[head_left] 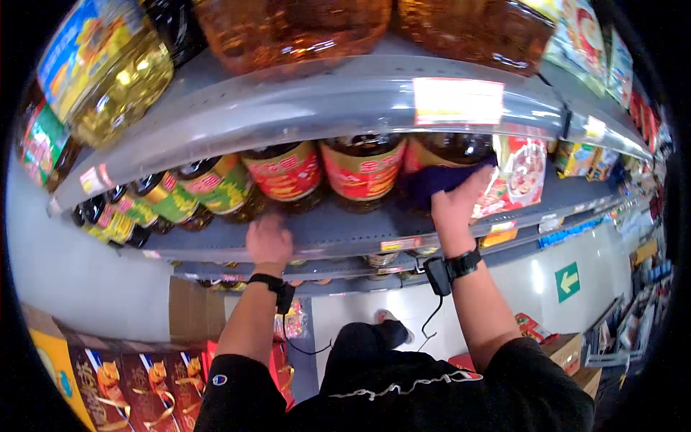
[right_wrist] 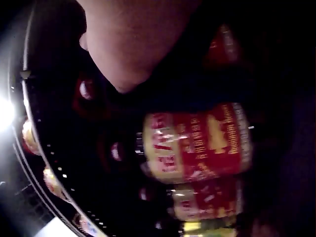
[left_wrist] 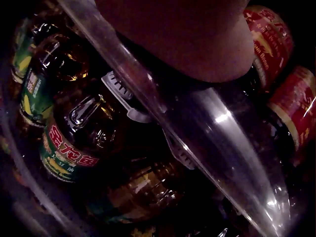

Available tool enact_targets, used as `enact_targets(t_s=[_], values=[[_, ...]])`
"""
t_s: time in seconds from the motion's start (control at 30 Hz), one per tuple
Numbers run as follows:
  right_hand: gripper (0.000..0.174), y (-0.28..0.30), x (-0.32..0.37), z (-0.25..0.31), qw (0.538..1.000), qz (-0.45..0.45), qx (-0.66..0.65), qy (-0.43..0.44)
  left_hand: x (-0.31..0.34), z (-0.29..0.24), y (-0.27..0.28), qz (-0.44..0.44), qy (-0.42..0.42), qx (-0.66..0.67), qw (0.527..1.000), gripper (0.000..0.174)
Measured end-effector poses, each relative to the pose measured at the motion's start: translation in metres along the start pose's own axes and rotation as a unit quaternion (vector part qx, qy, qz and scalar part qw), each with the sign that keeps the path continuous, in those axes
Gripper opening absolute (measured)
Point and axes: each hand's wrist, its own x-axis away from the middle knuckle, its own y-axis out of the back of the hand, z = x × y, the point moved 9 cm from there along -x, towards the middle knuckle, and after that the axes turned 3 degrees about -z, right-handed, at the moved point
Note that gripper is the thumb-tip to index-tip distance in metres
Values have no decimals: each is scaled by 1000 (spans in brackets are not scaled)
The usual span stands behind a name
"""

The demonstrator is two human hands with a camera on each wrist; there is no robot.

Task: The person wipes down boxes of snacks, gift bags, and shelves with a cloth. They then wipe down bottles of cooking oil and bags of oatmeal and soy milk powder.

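Observation:
In the head view my right hand (head_left: 461, 200) holds a bunched dark purple cloth (head_left: 439, 186) against the front of a red-labelled oil bottle (head_left: 423, 153). The cloth hides much of that bottle's label. My left hand (head_left: 270, 239), blurred and with nothing visible in it, is at the shelf's front edge, just below another red-labelled bottle (head_left: 286, 176). A third red-labelled bottle (head_left: 363, 171) stands between the two hands. The right wrist view shows a red and gold label (right_wrist: 197, 143) close below the hand.
Green-labelled oil bottles (head_left: 219, 186) line the shelf to the left. A red and white package (head_left: 515, 173) stands at the right. The upper shelf's clear curved edge strip (head_left: 288, 108) overhangs the bottles, with large oil bottles (head_left: 295, 32) above it. Dark red gift boxes (head_left: 155, 381) are at lower left.

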Motion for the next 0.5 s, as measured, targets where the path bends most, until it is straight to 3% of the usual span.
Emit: enact_targets(t_s=[0.07,0.2,0.27,0.33,0.4,0.47,0.5], values=[[103,-19,36,-21,992,69,-12,-104,-1,1,-7,41,27,3,999,29],[98,-30,78,-45,971,113,-66,-199,2,1,-4,26,38,11,999,31],[95,-28,74,-47,908,86,-302,-279,0,2,2,18,53,6,998,31],[90,-11,67,-8,805,60,-513,-292,1,3,1,35,49,40,997,33],[87,-2,62,34,844,80,-474,-238,3,5,2,4,49,25,998,34],[86,-4,69,81,851,70,-489,-177,1,7,-6,74,65,26,995,37],[84,-13,78,97,856,66,-491,-150,-1,8,-1,65,71,24,995,37]])
